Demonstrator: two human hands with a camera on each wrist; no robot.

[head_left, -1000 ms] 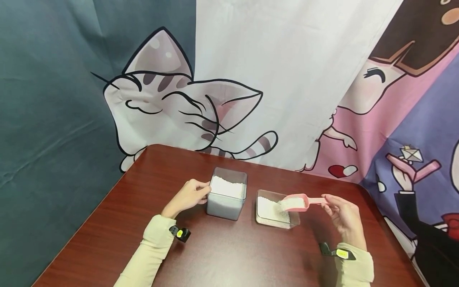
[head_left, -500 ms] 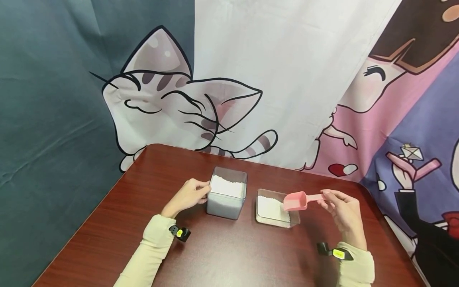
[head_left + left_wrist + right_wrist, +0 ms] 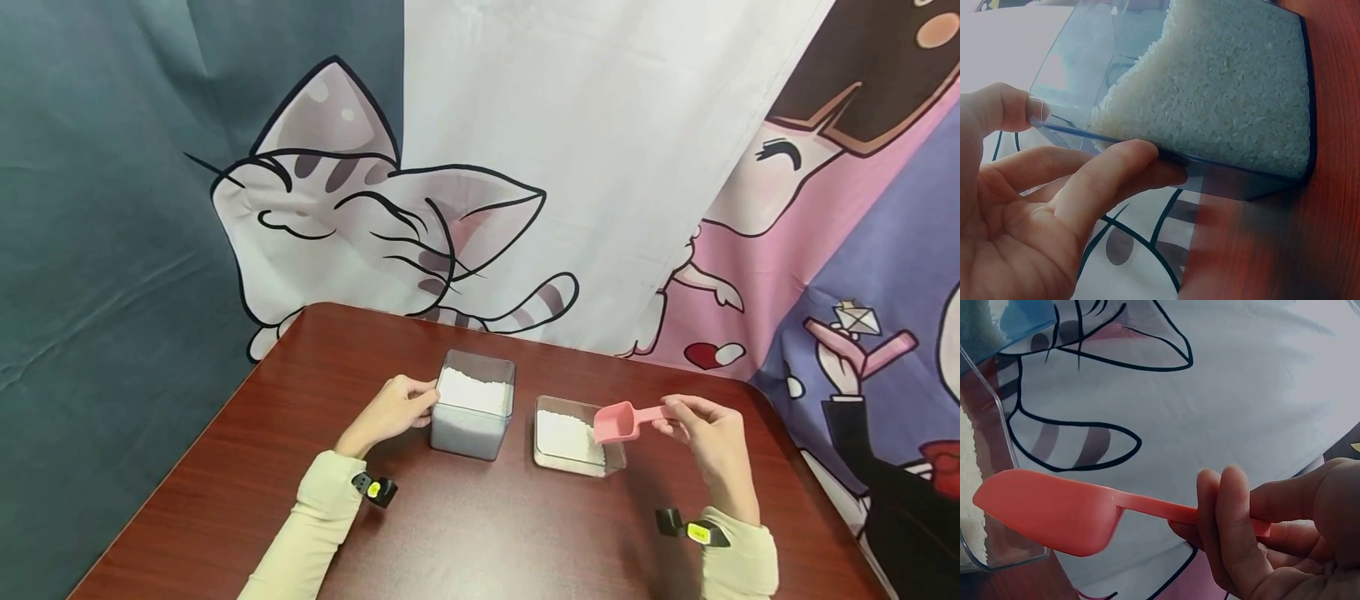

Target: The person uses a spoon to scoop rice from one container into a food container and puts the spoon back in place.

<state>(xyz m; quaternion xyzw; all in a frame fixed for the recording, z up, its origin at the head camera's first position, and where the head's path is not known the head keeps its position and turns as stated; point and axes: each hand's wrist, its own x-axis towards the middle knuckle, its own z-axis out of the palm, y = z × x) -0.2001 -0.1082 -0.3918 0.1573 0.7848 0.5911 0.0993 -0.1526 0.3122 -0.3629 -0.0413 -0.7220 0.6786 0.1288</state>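
Nearest is the table (image 3: 420,542), w/ the tray (image 3: 617,460) standing on it. In front of the tray, one to each side, are the L strap (image 3: 375,489) and R strap (image 3: 699,532), each w/ a yellow patch.

R hand (image 3: 708,429), right of the tray, pinches the end of the scoop (image 3: 617,423) handle. The scoop bowl is over the tray's right part and shows no rice in it; if its tip touches the tray, I cannot tell. L hand (image 3: 390,412), well left of the tray, grips the box (image 3: 467,435) at its rim, so the hands are apart. The box, w/ rice (image 3: 1229,94) inside, stands just left of the tray; the tray holds rice too.

Poss. trouble: no hand holds the tray, so a knock from the scoop could slide it. The box could tilt and spill, b/c L hand has only one side.

Farthest, behind the tray, hangs the cloth (image 3: 480,83) w/ a cartoon cat. No brand or text is readable; marks on the patches are too small.
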